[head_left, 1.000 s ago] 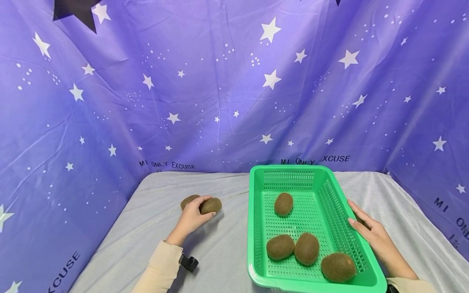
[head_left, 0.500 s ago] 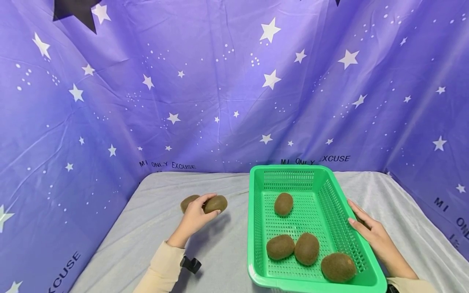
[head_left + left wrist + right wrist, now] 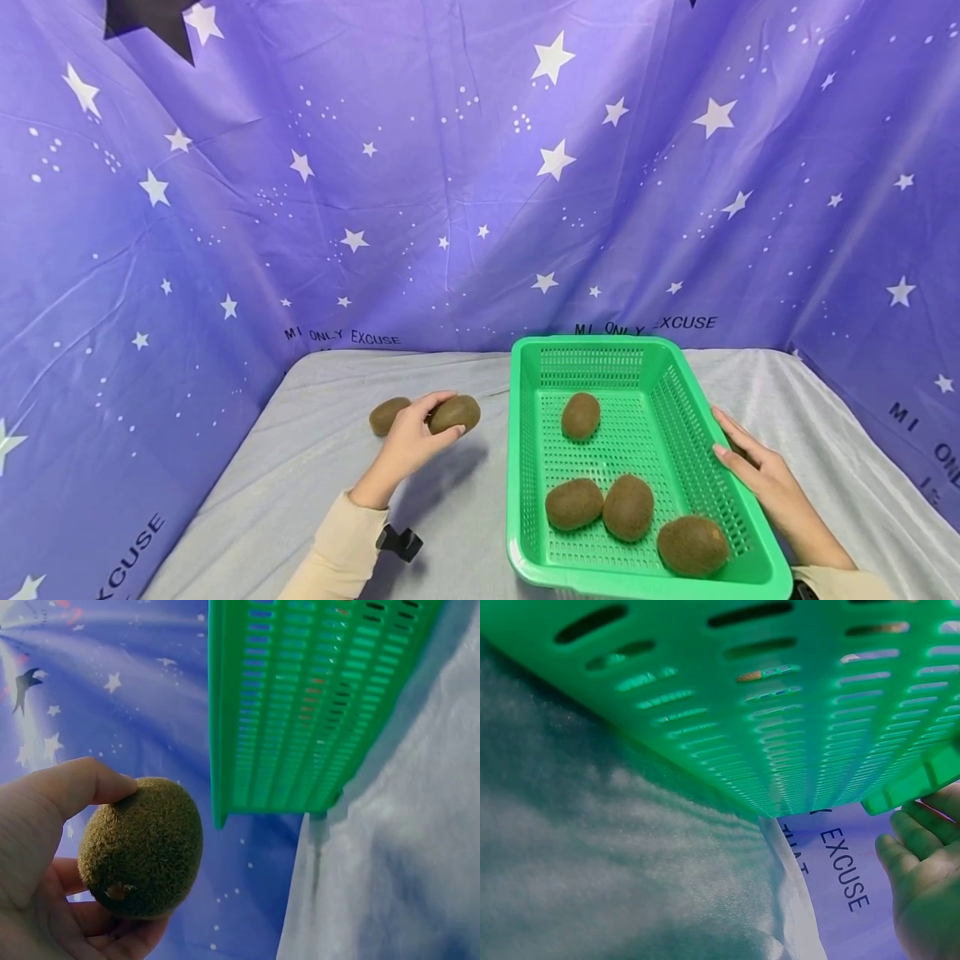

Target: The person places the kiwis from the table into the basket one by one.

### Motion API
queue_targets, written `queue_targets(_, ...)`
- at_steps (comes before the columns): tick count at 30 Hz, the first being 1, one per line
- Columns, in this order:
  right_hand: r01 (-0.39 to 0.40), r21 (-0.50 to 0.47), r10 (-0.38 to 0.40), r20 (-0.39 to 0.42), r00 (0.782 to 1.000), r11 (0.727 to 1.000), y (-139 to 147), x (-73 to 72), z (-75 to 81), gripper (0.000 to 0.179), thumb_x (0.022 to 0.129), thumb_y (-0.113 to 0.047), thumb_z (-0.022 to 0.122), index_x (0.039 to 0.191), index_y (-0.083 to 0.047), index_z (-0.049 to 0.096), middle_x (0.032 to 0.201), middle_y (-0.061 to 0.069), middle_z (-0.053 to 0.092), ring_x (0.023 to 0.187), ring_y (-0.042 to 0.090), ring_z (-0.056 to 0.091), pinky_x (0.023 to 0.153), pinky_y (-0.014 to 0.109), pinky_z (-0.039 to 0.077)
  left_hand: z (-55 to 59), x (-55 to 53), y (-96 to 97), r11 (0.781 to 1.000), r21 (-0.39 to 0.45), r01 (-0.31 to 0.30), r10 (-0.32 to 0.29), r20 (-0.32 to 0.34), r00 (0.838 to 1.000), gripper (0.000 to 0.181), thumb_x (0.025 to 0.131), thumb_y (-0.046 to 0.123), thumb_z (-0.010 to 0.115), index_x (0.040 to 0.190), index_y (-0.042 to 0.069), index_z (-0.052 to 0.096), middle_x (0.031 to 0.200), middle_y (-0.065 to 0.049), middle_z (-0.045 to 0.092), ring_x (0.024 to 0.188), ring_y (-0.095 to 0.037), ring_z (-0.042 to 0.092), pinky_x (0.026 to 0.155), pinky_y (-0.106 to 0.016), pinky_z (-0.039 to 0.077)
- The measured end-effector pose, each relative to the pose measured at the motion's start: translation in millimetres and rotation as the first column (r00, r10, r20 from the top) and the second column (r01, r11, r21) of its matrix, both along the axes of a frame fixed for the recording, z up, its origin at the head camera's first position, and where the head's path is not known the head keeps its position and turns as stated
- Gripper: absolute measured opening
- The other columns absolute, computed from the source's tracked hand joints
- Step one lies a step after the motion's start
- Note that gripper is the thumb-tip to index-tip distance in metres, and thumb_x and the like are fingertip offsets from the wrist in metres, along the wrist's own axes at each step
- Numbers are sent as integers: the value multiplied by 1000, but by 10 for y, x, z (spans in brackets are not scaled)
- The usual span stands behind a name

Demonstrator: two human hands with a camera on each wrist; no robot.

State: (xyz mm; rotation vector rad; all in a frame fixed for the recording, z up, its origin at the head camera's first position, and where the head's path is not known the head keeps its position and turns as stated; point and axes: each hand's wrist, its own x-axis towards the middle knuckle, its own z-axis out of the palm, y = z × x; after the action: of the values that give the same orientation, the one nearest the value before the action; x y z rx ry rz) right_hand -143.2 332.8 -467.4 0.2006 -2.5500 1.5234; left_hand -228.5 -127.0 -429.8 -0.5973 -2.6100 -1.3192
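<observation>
My left hand [image 3: 408, 442] grips a brown fuzzy kiwi [image 3: 460, 412] between thumb and fingers, lifted over the grey cloth with a shadow below it. In the left wrist view the kiwi [image 3: 142, 847] shows one brown end, and the fingers curl behind it. Another kiwi [image 3: 386, 417] lies on the cloth just left of that hand. On the right side of a green plastic basket [image 3: 514, 467], my right hand [image 3: 780, 496] holds the rim, its thumb at the top edge. The right wrist view shows those fingers [image 3: 900, 859] bent up beneath the rim.
Inside the basket lie several kiwis: one kiwi [image 3: 581, 416] toward the back, the others nearer the front. A grey cloth [image 3: 315, 467] covers the table. Purple star-printed curtain [image 3: 450, 167] hangs behind and along both sides.
My left hand has lifted the kiwi and carried it right, toward the basket, away from the other kiwi on the cloth. The right hand and basket have stayed put.
</observation>
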Motion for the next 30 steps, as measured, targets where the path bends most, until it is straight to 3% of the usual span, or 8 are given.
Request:
queue_targets(16,-7,-5,6,-28,1000,1000,-6,1,-14,54,101,-18,43,151,-12,21,145,-28,18,122,-20,19,90,-2,23,118,90,211,994,51,92,-92,-9,996,50,80,19,74,126,8,59,111,0,64,87,-11,59,73,-28,49)
queue_targets(25,-17,-18,17,-19,1000,1000,-10,1,-8,54,101,-18,42,151,-11,20,145,-28,17,122,-20,20,89,-1,25,194,136,371,993,22,114,-113,-42,993,50,79,23,74,126,12,59,110,2,65,90,-10,60,77,-27,49)
queue_targets(30,-12,-16,11,-8,1000,1000,-8,-2,-5,55,101,-19,42,151,-12,20,145,-28,17,121,-21,20,89,-1,25,239,158,454,987,39,154,-153,-33,988,49,80,21,74,125,13,59,110,1,65,92,-10,60,78,-28,49)
